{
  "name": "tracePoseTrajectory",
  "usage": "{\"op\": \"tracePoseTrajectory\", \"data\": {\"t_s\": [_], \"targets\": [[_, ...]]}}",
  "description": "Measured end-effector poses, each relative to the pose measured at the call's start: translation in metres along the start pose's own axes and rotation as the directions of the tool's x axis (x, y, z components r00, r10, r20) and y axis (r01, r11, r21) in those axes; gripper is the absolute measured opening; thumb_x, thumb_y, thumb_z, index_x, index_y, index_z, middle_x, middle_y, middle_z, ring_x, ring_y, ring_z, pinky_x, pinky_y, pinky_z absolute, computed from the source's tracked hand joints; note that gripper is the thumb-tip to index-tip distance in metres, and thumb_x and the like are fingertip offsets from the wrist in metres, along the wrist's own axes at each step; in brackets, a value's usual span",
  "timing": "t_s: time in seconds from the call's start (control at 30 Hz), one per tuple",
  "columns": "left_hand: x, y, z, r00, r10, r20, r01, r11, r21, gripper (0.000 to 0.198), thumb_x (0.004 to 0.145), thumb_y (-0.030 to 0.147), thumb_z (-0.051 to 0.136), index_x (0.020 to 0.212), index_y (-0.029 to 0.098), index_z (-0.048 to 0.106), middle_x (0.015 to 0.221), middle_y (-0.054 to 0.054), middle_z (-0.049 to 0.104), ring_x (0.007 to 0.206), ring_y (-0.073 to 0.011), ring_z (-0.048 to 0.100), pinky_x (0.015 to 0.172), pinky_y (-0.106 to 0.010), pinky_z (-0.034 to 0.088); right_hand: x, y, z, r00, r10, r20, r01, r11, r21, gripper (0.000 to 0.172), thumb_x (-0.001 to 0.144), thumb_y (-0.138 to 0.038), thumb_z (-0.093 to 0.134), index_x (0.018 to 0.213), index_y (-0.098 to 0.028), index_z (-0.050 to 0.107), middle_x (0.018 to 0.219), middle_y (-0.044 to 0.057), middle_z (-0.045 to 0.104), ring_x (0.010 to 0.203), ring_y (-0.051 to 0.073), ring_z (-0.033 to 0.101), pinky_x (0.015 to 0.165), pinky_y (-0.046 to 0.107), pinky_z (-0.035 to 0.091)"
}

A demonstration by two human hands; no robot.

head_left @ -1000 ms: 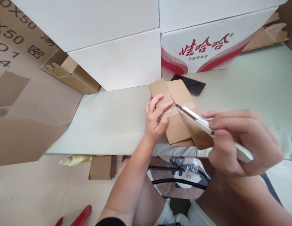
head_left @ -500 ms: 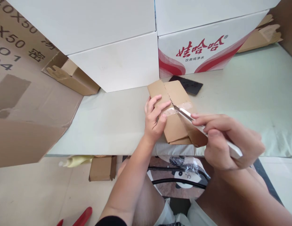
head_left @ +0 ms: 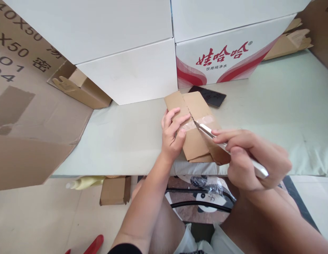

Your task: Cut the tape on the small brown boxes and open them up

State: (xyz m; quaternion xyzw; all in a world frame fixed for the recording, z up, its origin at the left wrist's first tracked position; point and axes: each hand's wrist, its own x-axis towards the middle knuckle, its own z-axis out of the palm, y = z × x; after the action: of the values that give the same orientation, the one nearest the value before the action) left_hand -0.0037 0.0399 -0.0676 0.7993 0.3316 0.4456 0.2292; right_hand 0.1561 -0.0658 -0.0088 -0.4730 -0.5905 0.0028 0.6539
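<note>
The box (head_left: 197, 106) is small, flat and plain brown cardboard. Its two top flaps meet in a seam crossed by a strip of clear, crinkled tape (head_left: 205, 120). It lies at the near edge of the table (head_left: 121, 141). My left hand (head_left: 173, 135) presses down on the box's left flap with the fingers laid out, gripping nothing, and the fingertips (head_left: 189, 117) reach the tape. My right hand (head_left: 255, 158) is clamped round a white knife (head_left: 207, 129), whose tip meets the tape at the seam. Further in on the table, just behind the box, lies a dark phone (head_left: 208, 96). White cartons (head_left: 127, 70) stand along the table's far side, one printed in red.
</note>
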Motion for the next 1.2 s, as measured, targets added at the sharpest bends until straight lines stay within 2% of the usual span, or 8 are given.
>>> {"op": "tracePoseTrajectory", "data": {"t_s": [0.1, 0.33, 0.7, 1.0, 1.2], "targets": [[0.0001, -0.0009, 0.0005, 1.0, -0.001, -0.002, 0.001, 1.0, -0.003, 0.057, 0.104, 0.061, 0.033, 0.128, 0.025, 0.069, 0.146, -0.012, 0.056, 0.143, -0.0296, 0.049, 0.123, -0.052, 0.035, -0.0011, 0.0003, 0.0, 1.0, 0.003, -0.018, -0.003, 1.0, 0.0, 0.022, 0.086, -0.008, 0.054, 0.074, -0.024, 0.064, 0.072, -0.001, 0.073, 0.074, 0.023, 0.078, 0.069, 0.042, 0.067], [0.0002, -0.0011, 0.0001, 1.0, 0.002, -0.002, -0.002, 1.0, -0.027, 0.054, 0.103, 0.06, 0.036, 0.127, 0.024, 0.069, 0.146, -0.012, 0.056, 0.143, -0.0303, 0.049, 0.124, -0.054, 0.033, 0.0035, -0.0031, -0.0003, 0.997, 0.071, 0.029, -0.071, 0.997, 0.005, 0.022, 0.086, -0.007, 0.054, 0.077, -0.024, 0.064, 0.074, -0.001, 0.074, 0.079, 0.023, 0.079, 0.07, 0.038, 0.066], [0.0002, -0.0014, 0.0005, 1.0, -0.021, 0.0, 0.021, 1.0, 0.006, 0.058, 0.103, 0.063, 0.033, 0.126, 0.025, 0.07, 0.145, -0.011, 0.057, 0.142, -0.0297, 0.051, 0.123, -0.053, 0.036, 0.0003, -0.0005, -0.0014, 1.0, 0.013, -0.002, -0.013, 1.0, 0.028, 0.022, 0.085, -0.009, 0.054, 0.072, -0.025, 0.061, 0.069, -0.002, 0.071, 0.073, 0.023, 0.077, 0.066, 0.04, 0.065], [0.0001, -0.0043, -0.001, 1.0, 0.02, -0.005, -0.02, 1.0, -0.023, 0.052, 0.104, 0.058, 0.036, 0.128, 0.025, 0.068, 0.144, -0.012, 0.056, 0.142, -0.0299, 0.05, 0.124, -0.053, 0.033, 0.0, 0.0004, -0.0038, 0.999, 0.038, -0.003, -0.037, 0.994, 0.106, 0.021, 0.084, -0.006, 0.054, 0.073, -0.023, 0.061, 0.07, -0.001, 0.07, 0.074, 0.021, 0.076, 0.073, 0.038, 0.065], [-0.0006, -0.007, -0.0034, 0.999, 0.034, 0.005, -0.034, 0.999, -0.009, 0.05, 0.104, 0.057, 0.037, 0.131, 0.026, 0.067, 0.146, -0.011, 0.055, 0.142, -0.0289, 0.049, 0.125, -0.052, 0.032, 0.0029, -0.0028, -0.0064, 0.998, 0.055, 0.013, -0.056, 0.987, 0.151, 0.022, 0.084, -0.005, 0.053, 0.073, -0.022, 0.06, 0.069, -0.002, 0.069, 0.074, 0.02, 0.076, 0.072, 0.037, 0.065]]}}
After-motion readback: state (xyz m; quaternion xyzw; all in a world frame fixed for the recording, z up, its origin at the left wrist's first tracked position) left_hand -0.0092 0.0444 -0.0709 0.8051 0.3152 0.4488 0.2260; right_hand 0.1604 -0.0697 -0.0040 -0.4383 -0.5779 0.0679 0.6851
